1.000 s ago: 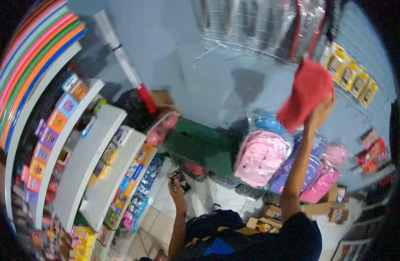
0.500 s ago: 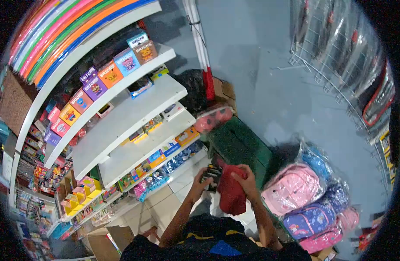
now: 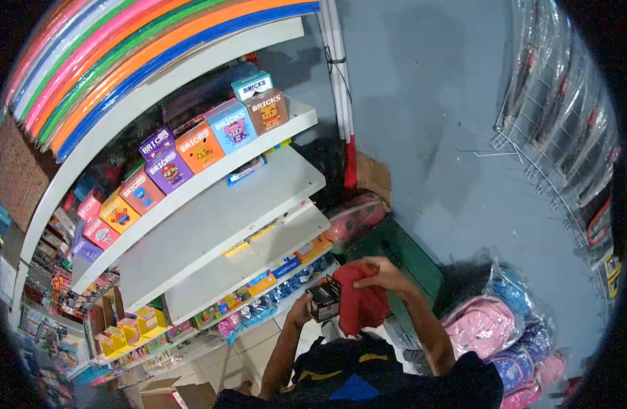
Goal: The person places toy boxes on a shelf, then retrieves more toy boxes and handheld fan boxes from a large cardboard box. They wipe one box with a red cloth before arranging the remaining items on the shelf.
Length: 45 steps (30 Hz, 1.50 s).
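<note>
In the lower middle of the head view, my left hand (image 3: 301,311) is closed on the side of a small black box (image 3: 324,303) with light print. Right beside it, my right hand (image 3: 383,275) grips the top of a red cloth (image 3: 362,304), which hangs down in folds. The cloth's edge overlaps the right side of the box. Both things are in front of my dark shirt, above the tiled floor (image 3: 261,334).
White shelves (image 3: 225,211) curve along the left, with several colourful BRICKS boxes (image 3: 203,146) on an upper one. A green case (image 3: 412,262) stands against the wall beyond my hands. Plastic-wrapped backpacks (image 3: 480,324) are piled at right. A cardboard box (image 3: 184,395) sits low on the left.
The view has shifted, so the shelves appear larger and further right. The black box is turned to show more of its faces, and my right hand has moved up to the cloth's top.
</note>
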Tool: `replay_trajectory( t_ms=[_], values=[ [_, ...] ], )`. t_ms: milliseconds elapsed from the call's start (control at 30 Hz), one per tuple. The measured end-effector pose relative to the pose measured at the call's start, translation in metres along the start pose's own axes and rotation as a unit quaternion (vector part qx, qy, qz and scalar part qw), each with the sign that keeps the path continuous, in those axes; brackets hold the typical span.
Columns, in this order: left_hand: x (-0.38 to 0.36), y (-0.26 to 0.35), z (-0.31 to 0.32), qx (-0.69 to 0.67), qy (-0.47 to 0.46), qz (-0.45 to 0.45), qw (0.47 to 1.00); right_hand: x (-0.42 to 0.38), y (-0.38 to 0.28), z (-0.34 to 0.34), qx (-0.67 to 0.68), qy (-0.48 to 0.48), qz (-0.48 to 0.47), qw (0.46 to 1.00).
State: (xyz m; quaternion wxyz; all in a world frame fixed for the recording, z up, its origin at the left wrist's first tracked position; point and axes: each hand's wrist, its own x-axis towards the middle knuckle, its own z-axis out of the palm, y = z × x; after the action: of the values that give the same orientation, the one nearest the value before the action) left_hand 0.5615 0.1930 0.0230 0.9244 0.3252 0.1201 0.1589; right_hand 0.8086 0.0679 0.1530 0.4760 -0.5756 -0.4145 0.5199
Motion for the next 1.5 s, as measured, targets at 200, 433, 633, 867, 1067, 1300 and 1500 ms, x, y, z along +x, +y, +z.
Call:
replay_trajectory(
  t_ms=[200, 433, 633, 867, 1067, 1300, 1500],
  values=[
    [0.002, -0.002, -0.042, -0.122, 0.026, 0.099, 0.987, 0.029, -0.01, -0.012, -0.216, -0.077, 0.176, 0.957],
    [0.02, -0.018, -0.048, -0.048, 0.136, -0.019, 0.989, 0.051, 0.042, -0.023, -0.096, -0.03, -0.103, 0.99],
    [0.072, -0.021, -0.005, -0.05, 0.084, -0.063, 0.993, 0.066, 0.064, -0.048, 0.077, 0.011, 0.015, 0.997],
    [0.075, -0.029, -0.029, 0.12, 0.207, -0.003, 0.971, 0.041, 0.136, -0.099, 0.166, 0.202, 0.184, 0.948],
    [0.032, -0.029, -0.054, 0.077, 0.302, 0.041, 0.949, -0.025, 0.277, -0.151, 0.06, 0.303, 0.022, 0.951],
    [0.037, -0.059, -0.08, 0.224, 0.256, 0.013, 0.94, -0.224, 0.179, -0.206, 0.052, 0.646, -0.03, 0.761],
    [0.106, -0.058, -0.065, 0.283, 0.2, -0.073, 0.935, -0.376, 0.118, -0.255, -0.02, 0.773, -0.015, 0.633]
  ],
)
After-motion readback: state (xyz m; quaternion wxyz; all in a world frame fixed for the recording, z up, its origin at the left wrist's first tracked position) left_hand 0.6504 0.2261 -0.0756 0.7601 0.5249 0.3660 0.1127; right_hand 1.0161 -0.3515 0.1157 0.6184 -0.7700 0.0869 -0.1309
